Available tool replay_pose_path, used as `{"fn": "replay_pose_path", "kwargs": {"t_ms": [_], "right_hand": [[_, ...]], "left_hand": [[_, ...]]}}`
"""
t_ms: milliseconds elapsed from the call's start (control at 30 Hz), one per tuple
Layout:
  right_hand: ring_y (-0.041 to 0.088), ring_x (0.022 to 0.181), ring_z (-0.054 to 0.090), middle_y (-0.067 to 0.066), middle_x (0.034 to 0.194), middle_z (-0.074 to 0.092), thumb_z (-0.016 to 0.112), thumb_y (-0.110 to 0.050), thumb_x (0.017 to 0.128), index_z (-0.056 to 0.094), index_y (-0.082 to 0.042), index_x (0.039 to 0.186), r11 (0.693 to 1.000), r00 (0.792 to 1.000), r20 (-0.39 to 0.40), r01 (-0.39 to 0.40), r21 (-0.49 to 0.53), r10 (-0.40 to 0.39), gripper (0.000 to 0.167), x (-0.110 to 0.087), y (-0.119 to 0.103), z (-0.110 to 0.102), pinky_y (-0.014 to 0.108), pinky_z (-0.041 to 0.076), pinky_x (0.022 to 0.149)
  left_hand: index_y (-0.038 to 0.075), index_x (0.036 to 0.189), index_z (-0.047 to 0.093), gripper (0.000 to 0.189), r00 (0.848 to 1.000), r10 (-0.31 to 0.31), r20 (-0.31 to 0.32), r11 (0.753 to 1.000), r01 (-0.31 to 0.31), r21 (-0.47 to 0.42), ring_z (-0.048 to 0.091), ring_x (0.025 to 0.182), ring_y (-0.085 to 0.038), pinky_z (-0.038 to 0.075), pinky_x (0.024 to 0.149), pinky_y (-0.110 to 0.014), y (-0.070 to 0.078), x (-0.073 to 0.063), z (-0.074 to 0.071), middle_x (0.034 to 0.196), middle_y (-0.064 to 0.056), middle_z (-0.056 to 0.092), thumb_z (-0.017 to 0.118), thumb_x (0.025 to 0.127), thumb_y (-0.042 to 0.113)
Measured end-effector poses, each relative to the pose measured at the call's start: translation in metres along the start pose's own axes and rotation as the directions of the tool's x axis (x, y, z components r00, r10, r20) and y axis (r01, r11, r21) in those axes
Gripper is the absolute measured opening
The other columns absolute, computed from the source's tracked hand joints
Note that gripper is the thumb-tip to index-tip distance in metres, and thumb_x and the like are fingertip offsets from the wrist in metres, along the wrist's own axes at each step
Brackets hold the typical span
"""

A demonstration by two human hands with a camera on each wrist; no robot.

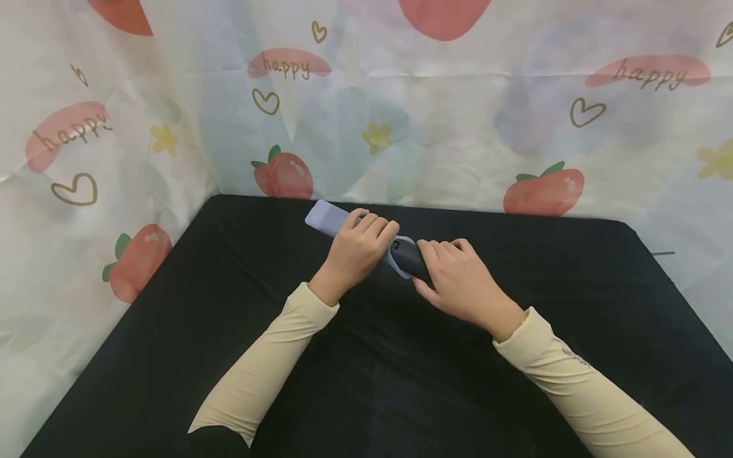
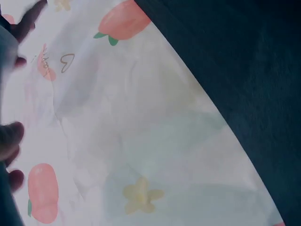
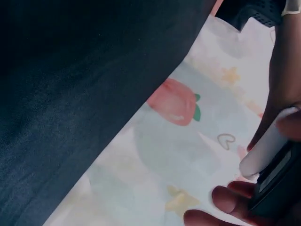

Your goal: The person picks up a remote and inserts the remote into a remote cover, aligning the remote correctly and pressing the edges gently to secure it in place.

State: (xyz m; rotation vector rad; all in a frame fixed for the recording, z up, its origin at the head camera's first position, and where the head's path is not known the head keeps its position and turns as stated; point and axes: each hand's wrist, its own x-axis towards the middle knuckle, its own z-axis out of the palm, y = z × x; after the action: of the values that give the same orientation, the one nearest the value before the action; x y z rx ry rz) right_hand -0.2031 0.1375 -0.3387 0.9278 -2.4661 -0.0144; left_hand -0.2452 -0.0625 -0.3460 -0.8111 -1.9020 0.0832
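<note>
As LH grips tool — RH grips handle.

Forearms slant inward from near to far
Left hand and right hand, fingers curled, just apart.

The backdrop reads "happy" thrice; lettering on the right sleeve is illegible.
</note>
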Motion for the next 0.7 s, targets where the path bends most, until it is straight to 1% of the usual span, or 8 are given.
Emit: {"fn": "replay_pose_path", "kwargs": {"t_ms": [167, 267, 333, 400, 500, 600, 633, 700], "right_hand": [[0.021, 0.064, 0.054, 0.006, 0.068, 0.053, 0.066, -0.042, 0.082, 0.051, -0.001, 0.094, 0.998, 0.997, 0.078, -0.002, 0.055, -0.002, 0.045, 0.003, 0.001, -0.004, 0.041, 0.043, 0.073], [0.020, 0.061, 0.052, 0.004, 0.064, 0.050, 0.064, -0.046, 0.083, 0.050, -0.001, 0.090, 0.998, 0.997, 0.081, -0.020, 0.062, 0.014, 0.048, 0.003, 0.001, -0.004, 0.040, 0.043, 0.070], [0.020, 0.062, 0.053, 0.005, 0.064, 0.051, 0.065, -0.048, 0.082, 0.050, -0.001, 0.091, 0.997, 0.998, 0.061, -0.034, 0.066, 0.030, 0.049, 0.004, 0.000, -0.004, 0.039, 0.042, 0.070], [0.022, 0.062, 0.055, 0.007, 0.065, 0.054, 0.065, -0.047, 0.082, 0.050, 0.000, 0.091, 0.998, 0.999, 0.016, -0.043, 0.051, 0.043, 0.050, 0.004, 0.000, -0.003, 0.040, 0.042, 0.070], [0.025, 0.061, 0.058, 0.010, 0.067, 0.057, 0.067, -0.045, 0.080, 0.052, 0.002, 0.092, 0.998, 0.995, -0.082, -0.061, 0.005, 0.061, 0.051, 0.004, 0.002, 0.000, 0.043, 0.043, 0.069], [0.028, 0.058, 0.058, 0.013, 0.064, 0.056, 0.069, -0.043, 0.078, 0.054, 0.005, 0.091, 0.995, 0.980, -0.183, -0.090, -0.048, 0.080, 0.052, 0.003, 0.004, 0.004, 0.044, 0.043, 0.065], [0.029, 0.057, 0.058, 0.013, 0.063, 0.055, 0.069, -0.042, 0.078, 0.054, 0.006, 0.090, 0.993, 0.974, -0.208, -0.101, -0.060, 0.086, 0.052, 0.003, 0.004, 0.005, 0.044, 0.042, 0.064], [0.029, 0.056, 0.057, 0.014, 0.062, 0.054, 0.070, -0.042, 0.077, 0.055, 0.006, 0.090, 0.991, 0.966, -0.240, -0.115, -0.074, 0.094, 0.052, 0.003, 0.005, 0.008, 0.044, 0.042, 0.064]], "left_hand": [[0.012, 0.091, 0.054, 0.010, 0.996, 0.081, -0.022, 0.996, -0.081, 0.024, 0.061, 0.081, -0.014, 0.045, 0.091, -0.035, -0.006, 0.002, 0.003, 0.080, 0.001, 0.061, 0.049, 0.095, 0.005], [0.012, 0.092, 0.054, 0.010, 0.996, 0.084, -0.012, 0.996, -0.084, 0.017, 0.061, 0.082, -0.015, 0.044, 0.092, -0.036, -0.009, 0.001, 0.005, 0.080, 0.000, 0.061, 0.048, 0.095, 0.004], [0.012, 0.093, 0.055, 0.010, 0.998, 0.067, -0.005, 0.998, -0.067, 0.002, 0.061, 0.083, -0.015, 0.044, 0.093, -0.037, -0.010, 0.000, 0.006, 0.083, 0.000, 0.061, 0.049, 0.094, 0.004], [0.012, 0.096, 0.057, 0.010, 1.000, 0.027, 0.010, 0.999, -0.027, -0.017, 0.061, 0.088, -0.016, 0.044, 0.094, -0.039, -0.009, -0.001, 0.007, 0.088, -0.001, 0.062, 0.052, 0.093, 0.004], [0.011, 0.105, 0.058, 0.017, 0.995, -0.087, 0.056, 0.994, 0.090, -0.059, 0.057, 0.101, -0.021, 0.039, 0.099, -0.043, -0.006, -0.002, 0.006, 0.104, -0.006, 0.061, 0.054, 0.089, 0.005], [0.008, 0.114, 0.055, 0.030, 0.969, -0.224, 0.104, 0.969, 0.233, -0.083, 0.047, 0.112, -0.027, 0.033, 0.104, -0.046, 0.002, -0.004, 0.003, 0.119, -0.012, 0.052, 0.055, 0.084, 0.007], [0.008, 0.115, 0.054, 0.032, 0.958, -0.262, 0.113, 0.959, 0.271, -0.080, 0.044, 0.113, -0.028, 0.031, 0.105, -0.046, 0.005, -0.005, 0.002, 0.121, -0.013, 0.049, 0.055, 0.083, 0.009], [0.007, 0.110, 0.055, 0.028, 0.942, -0.315, 0.111, 0.943, 0.324, -0.074, 0.043, 0.110, -0.028, 0.031, 0.103, -0.045, 0.012, -0.008, -0.002, 0.118, -0.013, 0.049, 0.058, 0.083, 0.015]]}}
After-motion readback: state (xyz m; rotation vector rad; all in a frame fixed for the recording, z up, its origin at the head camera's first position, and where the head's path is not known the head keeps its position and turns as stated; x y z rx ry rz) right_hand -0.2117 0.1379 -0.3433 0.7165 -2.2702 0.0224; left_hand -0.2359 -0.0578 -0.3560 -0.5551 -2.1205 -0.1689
